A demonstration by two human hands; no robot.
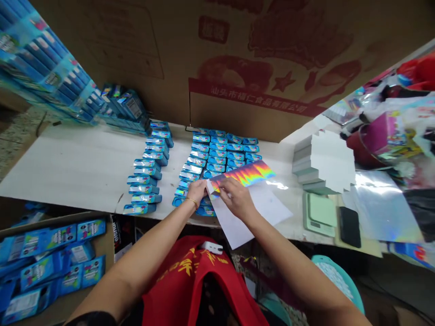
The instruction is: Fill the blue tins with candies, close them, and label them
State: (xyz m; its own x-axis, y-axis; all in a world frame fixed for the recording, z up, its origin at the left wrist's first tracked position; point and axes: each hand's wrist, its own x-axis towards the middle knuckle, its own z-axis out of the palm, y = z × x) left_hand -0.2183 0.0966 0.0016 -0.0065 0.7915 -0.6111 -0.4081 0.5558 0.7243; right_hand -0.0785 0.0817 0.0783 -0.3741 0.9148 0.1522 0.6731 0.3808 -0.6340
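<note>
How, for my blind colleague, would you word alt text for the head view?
A person's left hand and right hand handle a rainbow-sheened sheet over rows of blue boxes on a white table, before a large printed cardboard carton.

Large brown cardboard carton with red print [176,50] at back. Pale green flat-topped scale [320,210] at right, black rectangular phone [350,227] just beside it. Round teal plastic tub [357,290] below; white contents [335,277] too blurred to identify.

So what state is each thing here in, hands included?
Left hand: at rainbow strip
Right hand: fingers bent over strip
White sheet: overhanging table
Blue boxes: lined up in columns
Lower-left carton: open, holding packs
White stack: uneven edges
Phone: lying flat
Scale: reading illegible
Basin: holding white pieces
</note>
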